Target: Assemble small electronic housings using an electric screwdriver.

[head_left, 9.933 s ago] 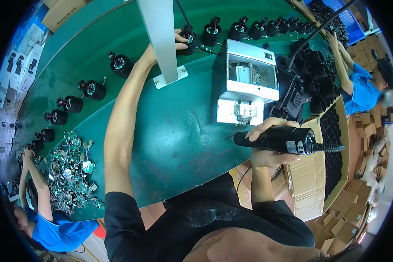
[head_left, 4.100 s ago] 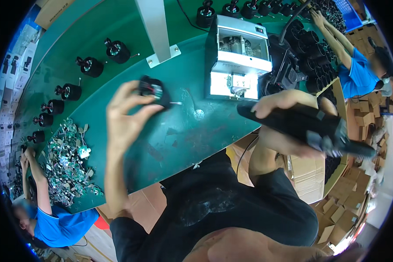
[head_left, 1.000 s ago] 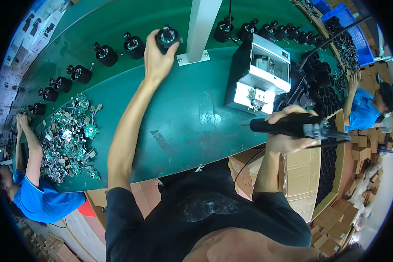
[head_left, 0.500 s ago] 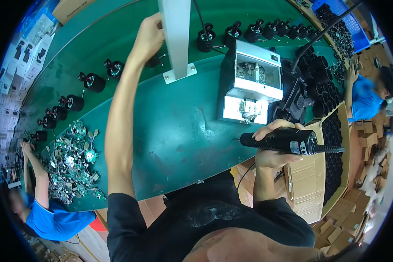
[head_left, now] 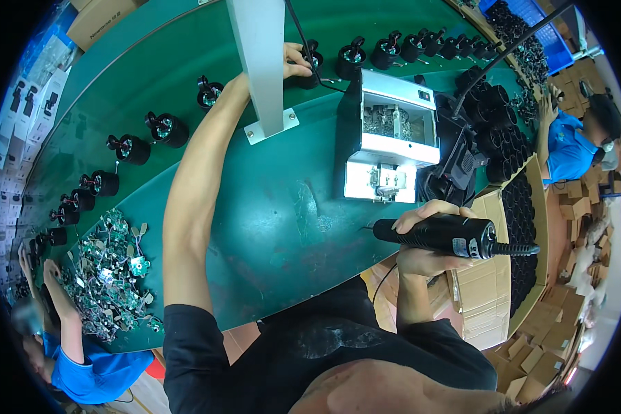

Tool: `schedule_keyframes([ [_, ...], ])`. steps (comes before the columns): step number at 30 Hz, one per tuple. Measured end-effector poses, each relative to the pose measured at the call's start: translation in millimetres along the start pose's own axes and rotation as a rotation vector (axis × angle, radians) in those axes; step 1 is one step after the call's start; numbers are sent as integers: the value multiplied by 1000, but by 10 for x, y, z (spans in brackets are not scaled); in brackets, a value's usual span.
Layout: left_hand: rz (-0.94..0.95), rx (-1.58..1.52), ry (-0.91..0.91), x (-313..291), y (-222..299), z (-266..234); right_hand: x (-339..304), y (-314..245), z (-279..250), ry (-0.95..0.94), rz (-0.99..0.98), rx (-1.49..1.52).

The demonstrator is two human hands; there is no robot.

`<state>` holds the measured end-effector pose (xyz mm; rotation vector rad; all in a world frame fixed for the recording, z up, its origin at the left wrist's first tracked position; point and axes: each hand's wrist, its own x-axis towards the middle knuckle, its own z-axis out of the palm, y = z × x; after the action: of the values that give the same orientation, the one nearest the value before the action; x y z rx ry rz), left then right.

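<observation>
My left hand (head_left: 297, 62) reaches behind the grey metal post (head_left: 259, 69). Its fingers are closed on the side of a black cylindrical housing (head_left: 312, 74) that stands on the green belt; the post hides part of the wrist. In my right hand (head_left: 428, 238) is a black electric screwdriver (head_left: 438, 235), held sideways over the table's near edge. Its thin tip points left and its ribbed cord end points right. Left of the screwdriver is a silver and black screw feeder (head_left: 397, 138) with a lit front tray.
More black housings (head_left: 167, 129) line the curved belt on both sides. Loose circuit boards (head_left: 107, 276) with wires pile up at left. Black cups (head_left: 493, 110) stand at right beside an open carton (head_left: 483, 303). Co-workers in blue (head_left: 573, 148) work at both ends.
My left hand has moved right past the post, and its fingers have come onto a black housing. The screwdriver stays in my right hand. The whole view has shifted slightly.
</observation>
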<state>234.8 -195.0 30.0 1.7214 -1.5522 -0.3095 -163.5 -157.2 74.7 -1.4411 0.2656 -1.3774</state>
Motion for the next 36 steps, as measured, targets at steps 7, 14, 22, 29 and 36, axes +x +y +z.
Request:
schedule_keyframes([
  [7, -317, 431, 623, -550, 1211, -1105, -9, 62, -38, -68, -85, 11],
  [14, -338, 241, 400, -2080, 1986, -1002, 94, -24, 5, 12, -57, 25],
  [22, 12, 93, 243, -2405, 1927, 615, 710, -264, 104, -194, -452, 192],
  [29, 58, -108, 297, -2376, 1719, 889, 762, -246, 195, -137, -275, -61],
  [36, 82, -259, 353, -2364, 1616, 952, 417, -406, 451, -168, -210, 322],
])
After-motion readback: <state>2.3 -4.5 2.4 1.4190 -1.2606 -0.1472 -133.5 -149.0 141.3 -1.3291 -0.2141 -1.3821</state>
